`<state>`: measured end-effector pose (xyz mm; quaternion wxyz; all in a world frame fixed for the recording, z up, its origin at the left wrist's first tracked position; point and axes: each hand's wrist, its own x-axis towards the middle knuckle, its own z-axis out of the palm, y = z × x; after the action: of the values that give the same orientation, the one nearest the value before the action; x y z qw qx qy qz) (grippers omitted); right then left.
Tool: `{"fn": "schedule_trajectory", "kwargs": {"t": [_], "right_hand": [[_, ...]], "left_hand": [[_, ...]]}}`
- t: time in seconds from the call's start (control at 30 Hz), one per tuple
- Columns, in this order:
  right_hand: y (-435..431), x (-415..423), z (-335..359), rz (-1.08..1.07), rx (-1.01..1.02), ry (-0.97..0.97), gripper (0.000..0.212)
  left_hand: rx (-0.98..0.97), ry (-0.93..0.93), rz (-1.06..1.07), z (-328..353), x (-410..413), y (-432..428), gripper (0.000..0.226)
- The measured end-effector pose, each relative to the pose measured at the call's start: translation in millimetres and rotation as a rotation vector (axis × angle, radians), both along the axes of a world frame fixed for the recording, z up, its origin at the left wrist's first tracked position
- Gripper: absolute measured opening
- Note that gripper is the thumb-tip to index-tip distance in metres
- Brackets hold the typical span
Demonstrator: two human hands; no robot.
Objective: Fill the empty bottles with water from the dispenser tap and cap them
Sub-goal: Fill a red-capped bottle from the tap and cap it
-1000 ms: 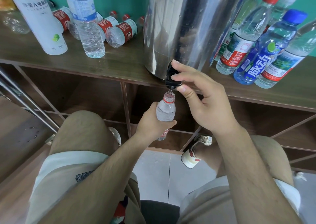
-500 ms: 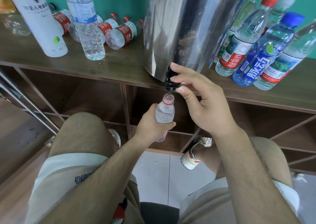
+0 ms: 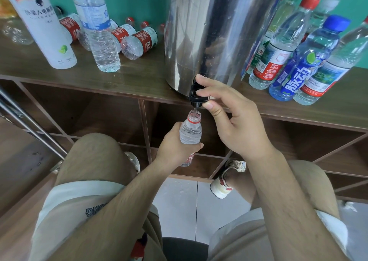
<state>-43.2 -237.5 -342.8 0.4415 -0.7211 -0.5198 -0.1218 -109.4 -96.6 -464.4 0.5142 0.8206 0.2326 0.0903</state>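
A person's left hand [image 3: 175, 143] grips a small uncapped bottle [image 3: 190, 132], its mouth just under the black tap [image 3: 196, 92] of a steel dispenser [image 3: 215, 31]; the right hand [image 3: 231, 119] pinches the tap's lever between thumb and forefinger, above the left; a thin stream enters the bottle.

I see the small clear bottle [image 3: 190, 131] under the black tap [image 3: 193, 93] of the metal dispenser [image 3: 209, 31] on the wooden shelf [image 3: 139, 77].
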Motion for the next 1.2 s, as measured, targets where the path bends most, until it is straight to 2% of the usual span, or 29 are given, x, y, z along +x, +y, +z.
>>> {"fn": "schedule_trajectory", "kwargs": {"t": [0.27,0.43,0.63,0.7,0.8,0.9,1.03,1.2], "right_hand": [[4,2,3,-0.034,0.04,-0.011,0.023],[21,11,21,-0.193,0.061,-0.067,0.026],[9,15,4,-0.209,0.1,0.116,0.029],[-7,21,-12,-0.35,0.061,0.137,0.029],[-27,39,-29,-0.592,-0.122,0.111,0.028],[-33,52,-33,-0.722,-0.26,0.143,0.041],[-30,61,-35,-0.782,-0.314,0.263,0.056],[-26,65,-37,-0.78,-0.237,0.283,0.044]], "left_hand": [[-0.01,0.007,0.0,6,-2,-1,0.063],[-0.027,0.004,-0.001,10,-2,-2,0.063],[-0.056,0.003,-0.002,12,-3,-2,0.062],[-0.067,0.002,-0.004,11,-3,-2,0.061],[-0.056,0.001,-0.006,12,-3,-2,0.058],[-0.054,-0.003,-0.008,12,-3,-2,0.056],[-0.04,0.007,-0.01,12,-3,-2,0.058],[-0.039,0.013,-0.011,13,-3,-2,0.057]]}}
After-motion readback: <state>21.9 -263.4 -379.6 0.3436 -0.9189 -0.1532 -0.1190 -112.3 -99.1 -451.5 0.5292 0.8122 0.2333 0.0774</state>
